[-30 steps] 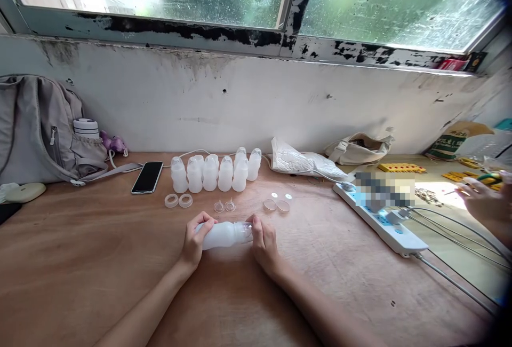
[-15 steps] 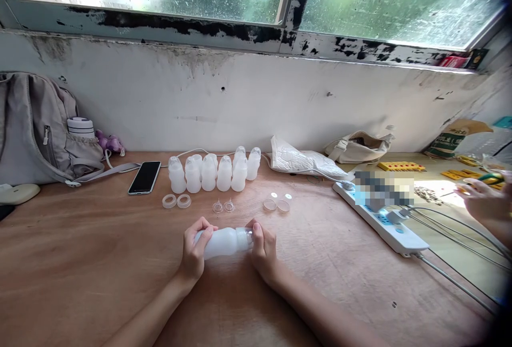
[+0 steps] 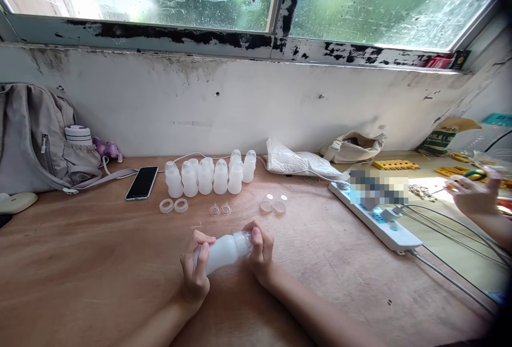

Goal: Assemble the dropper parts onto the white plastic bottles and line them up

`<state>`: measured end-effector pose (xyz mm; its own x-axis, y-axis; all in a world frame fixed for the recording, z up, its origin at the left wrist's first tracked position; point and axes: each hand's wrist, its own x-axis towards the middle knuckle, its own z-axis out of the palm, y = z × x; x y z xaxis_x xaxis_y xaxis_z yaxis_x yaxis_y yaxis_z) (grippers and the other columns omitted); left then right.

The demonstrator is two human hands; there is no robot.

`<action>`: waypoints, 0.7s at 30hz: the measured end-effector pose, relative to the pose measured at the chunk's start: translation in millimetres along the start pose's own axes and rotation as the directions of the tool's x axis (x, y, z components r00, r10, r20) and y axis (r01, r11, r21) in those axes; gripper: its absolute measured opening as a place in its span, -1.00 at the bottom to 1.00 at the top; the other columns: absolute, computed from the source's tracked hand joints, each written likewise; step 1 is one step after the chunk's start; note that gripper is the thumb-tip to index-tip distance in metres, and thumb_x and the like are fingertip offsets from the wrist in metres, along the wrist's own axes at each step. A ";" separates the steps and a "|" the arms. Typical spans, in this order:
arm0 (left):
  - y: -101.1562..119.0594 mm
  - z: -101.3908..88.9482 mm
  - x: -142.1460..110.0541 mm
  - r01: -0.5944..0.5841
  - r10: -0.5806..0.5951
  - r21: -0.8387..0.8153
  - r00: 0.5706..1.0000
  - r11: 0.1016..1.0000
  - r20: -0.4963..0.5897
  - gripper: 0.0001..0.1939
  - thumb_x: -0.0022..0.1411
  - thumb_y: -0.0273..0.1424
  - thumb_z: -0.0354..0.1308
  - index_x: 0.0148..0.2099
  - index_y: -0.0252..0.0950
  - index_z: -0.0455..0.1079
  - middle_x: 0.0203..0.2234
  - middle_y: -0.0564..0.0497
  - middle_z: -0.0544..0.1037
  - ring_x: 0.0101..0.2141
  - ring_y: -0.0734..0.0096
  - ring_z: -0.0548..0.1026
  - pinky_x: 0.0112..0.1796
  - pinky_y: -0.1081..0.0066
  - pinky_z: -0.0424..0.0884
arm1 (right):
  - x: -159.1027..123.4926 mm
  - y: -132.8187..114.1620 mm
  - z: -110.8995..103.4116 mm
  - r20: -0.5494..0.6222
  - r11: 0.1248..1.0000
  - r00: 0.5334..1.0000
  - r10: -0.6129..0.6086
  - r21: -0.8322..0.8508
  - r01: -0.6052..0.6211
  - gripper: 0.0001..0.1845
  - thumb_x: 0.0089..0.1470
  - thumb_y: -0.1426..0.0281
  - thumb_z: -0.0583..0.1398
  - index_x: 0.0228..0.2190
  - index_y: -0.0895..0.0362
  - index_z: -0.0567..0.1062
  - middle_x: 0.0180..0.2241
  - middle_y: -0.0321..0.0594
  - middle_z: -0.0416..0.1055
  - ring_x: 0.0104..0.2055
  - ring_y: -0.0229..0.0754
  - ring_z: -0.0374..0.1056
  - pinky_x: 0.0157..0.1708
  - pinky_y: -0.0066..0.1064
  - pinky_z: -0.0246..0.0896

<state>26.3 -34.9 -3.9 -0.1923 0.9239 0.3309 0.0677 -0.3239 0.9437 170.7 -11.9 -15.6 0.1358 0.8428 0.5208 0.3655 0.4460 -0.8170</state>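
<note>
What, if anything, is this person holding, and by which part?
A frosted bottle: left hand at its base end, right hand on its clear top.

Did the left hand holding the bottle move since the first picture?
Yes. The left hand has moved a little farther from the white rings, back toward the person, and the bottle now slants more.

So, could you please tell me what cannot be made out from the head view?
Head view: base of the held bottle, hidden by the left hand.
Head view: far end of its clear cap, covered by the right hand.
Head view: left side of the backpack, cut off by the picture's edge.
Head view: whatever the pixelated patch hides at the power strip.
</note>
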 end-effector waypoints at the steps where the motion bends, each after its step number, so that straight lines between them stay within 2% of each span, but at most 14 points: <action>1: -1.1 0.2 -0.8 -0.001 0.001 0.006 1.000 1.000 0.009 -0.79 0.08 -0.26 -0.05 -0.47 -0.24 0.31 -0.51 -0.01 0.35 -0.42 0.30 0.32 -0.34 0.40 0.23 | -0.4 0.7 0.1 -0.004 1.000 1.000 0.002 0.002 -0.002 -0.62 0.11 0.29 -0.19 -0.62 0.11 0.22 -0.70 -0.33 0.14 -0.65 -0.28 0.09 -0.61 -0.44 -0.01; 9: -3.8 -2.0 9.5 -0.025 0.023 0.049 0.999 0.998 0.040 -0.79 0.12 -0.29 -0.08 -0.45 -0.25 0.30 -0.50 -0.01 0.37 -0.43 0.32 0.33 -0.36 0.42 0.22 | 0.8 4.0 4.5 -0.002 0.999 0.999 0.051 -0.015 -0.051 -0.66 0.13 0.29 -0.19 -0.56 0.11 0.22 -0.63 -0.32 0.17 -0.60 -0.28 0.11 -0.57 -0.45 0.01; 11: -4.1 -5.6 18.7 -0.022 0.014 0.092 0.996 0.996 0.089 -0.78 0.14 -0.31 -0.09 -0.45 -0.26 0.28 -0.52 0.01 0.37 -0.46 0.35 0.33 -0.39 0.44 0.21 | 4.8 2.9 4.8 0.033 0.996 0.997 0.073 -0.045 -0.072 -0.66 0.13 0.28 -0.18 -0.54 0.12 0.23 -0.61 -0.32 0.20 -0.58 -0.28 0.14 -0.55 -0.45 0.02; 14: -6.8 -12.6 34.8 -0.025 0.002 0.157 0.989 0.987 0.146 -0.80 0.14 -0.33 -0.09 -0.42 -0.28 0.29 -0.49 0.02 0.38 -0.41 0.36 0.35 -0.36 0.44 0.22 | 12.4 1.7 3.9 0.148 0.989 0.980 0.130 -0.085 -0.118 -0.66 0.13 0.26 -0.15 -0.50 0.12 0.29 -0.60 -0.33 0.24 -0.56 -0.28 0.17 -0.53 -0.47 0.03; 18: -16.3 -18.2 49.7 0.002 -0.019 0.173 0.995 0.985 0.095 -0.81 0.10 -0.28 -0.02 -0.30 -0.29 0.29 -0.37 0.00 0.40 -0.32 0.33 0.38 -0.30 0.41 0.26 | 19.2 2.7 2.5 0.236 0.961 0.935 0.266 0.011 -0.276 -0.66 0.12 0.20 -0.12 -0.40 0.11 0.33 -0.66 -0.38 0.20 -0.61 -0.30 0.17 -0.58 -0.49 0.07; 21: -22.2 -18.3 53.2 0.045 -0.049 0.150 0.999 0.988 0.024 -0.75 0.08 -0.25 0.02 -0.24 -0.30 0.27 -0.31 -0.03 0.40 -0.32 0.33 0.40 -0.33 0.41 0.31 | 22.9 -0.3 1.6 0.262 0.952 0.933 0.248 0.114 -0.285 -0.65 0.13 0.20 -0.13 -0.30 0.12 0.33 -0.62 -0.35 0.24 -0.60 -0.29 0.21 -0.61 -0.48 0.12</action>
<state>-3.3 17.7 -7.2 -0.1720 0.9432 0.2841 0.2053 -0.2478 0.9468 172.3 7.7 -3.9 -0.0241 0.9756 0.2184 0.2042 0.2187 -0.9542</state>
